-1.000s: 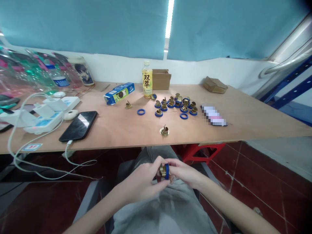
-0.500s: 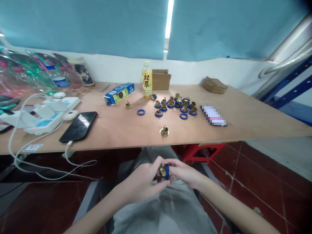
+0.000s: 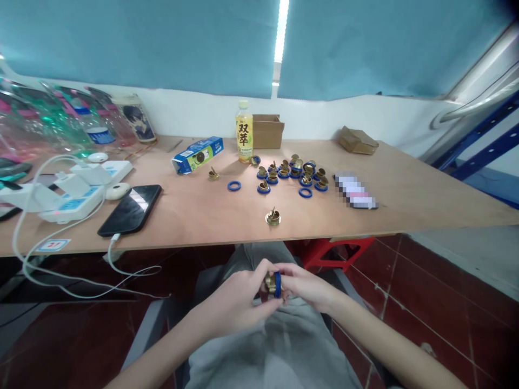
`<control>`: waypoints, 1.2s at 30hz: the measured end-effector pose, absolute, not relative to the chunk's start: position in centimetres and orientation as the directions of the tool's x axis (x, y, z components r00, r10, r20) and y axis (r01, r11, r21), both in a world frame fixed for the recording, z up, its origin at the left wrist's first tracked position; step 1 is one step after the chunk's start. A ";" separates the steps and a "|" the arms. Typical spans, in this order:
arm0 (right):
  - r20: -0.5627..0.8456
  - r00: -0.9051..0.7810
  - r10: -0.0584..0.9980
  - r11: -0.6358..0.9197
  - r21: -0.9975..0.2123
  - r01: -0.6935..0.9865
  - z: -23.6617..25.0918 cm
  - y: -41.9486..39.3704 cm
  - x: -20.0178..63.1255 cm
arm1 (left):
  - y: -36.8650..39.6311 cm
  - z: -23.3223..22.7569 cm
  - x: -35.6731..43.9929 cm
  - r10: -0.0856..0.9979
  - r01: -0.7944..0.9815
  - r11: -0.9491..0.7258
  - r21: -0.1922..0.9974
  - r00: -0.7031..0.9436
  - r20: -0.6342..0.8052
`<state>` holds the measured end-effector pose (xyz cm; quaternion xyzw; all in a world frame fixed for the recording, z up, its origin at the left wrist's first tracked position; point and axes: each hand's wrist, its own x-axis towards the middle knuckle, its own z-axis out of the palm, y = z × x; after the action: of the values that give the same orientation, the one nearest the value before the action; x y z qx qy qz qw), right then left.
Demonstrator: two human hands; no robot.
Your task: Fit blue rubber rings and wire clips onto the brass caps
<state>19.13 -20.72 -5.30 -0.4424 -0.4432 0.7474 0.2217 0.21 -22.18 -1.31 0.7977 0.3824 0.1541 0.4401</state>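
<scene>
Above my lap, my left hand [image 3: 247, 297] and my right hand [image 3: 304, 286] are both closed around one brass fitting [image 3: 270, 283] with a blue ring [image 3: 278, 285] on it. The fitting lies sideways between my fingers, and parts of it are covered by them. Near the table's front edge sits a brass fitting without a ring [image 3: 273, 217]. Farther back, several brass fittings with blue rings [image 3: 284, 172] stand in a cluster. Two loose blue rings lie flat, one on the left [image 3: 234, 186] and one on the right [image 3: 305, 193]. Another bare brass fitting [image 3: 213, 174] rests farther left.
On the wooden table [image 3: 194, 216] stand a yellow drink bottle [image 3: 244, 132], a cardboard box [image 3: 268, 132] and a blue carton [image 3: 198, 155]. Phones lie left [image 3: 132, 210] and right [image 3: 356, 192]. A power strip [image 3: 81, 197] trails white cables over the edge. A red stool [image 3: 340, 253] is underneath.
Both hands keep the same hold on the brass fitting, with no clear movement of the fingers. The view has shifted very slightly; everything on the table stays in place.
</scene>
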 end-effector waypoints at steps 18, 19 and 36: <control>-0.524 -0.535 0.662 -0.581 -0.811 0.075 -6.0 -20.9 18.5 | -22.3 -2.3 -0.6 0.758 0.478 -0.251 0.841 0.637 -0.136; -0.523 -0.538 0.661 -0.583 -0.809 0.069 -6.0 -20.9 18.5 | -22.3 -2.3 -0.6 0.761 0.479 -0.249 0.842 0.634 -0.136; -0.385 -0.582 0.716 -0.453 -0.891 0.032 -4.0 -21.2 19.0 | -22.3 -2.2 -0.7 0.754 0.367 -0.271 0.890 0.655 -0.041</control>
<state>18.96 -21.22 -3.99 -0.3968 -0.4714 0.7542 0.2269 -0.72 -22.34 -2.18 0.7714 0.3633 0.2008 0.4823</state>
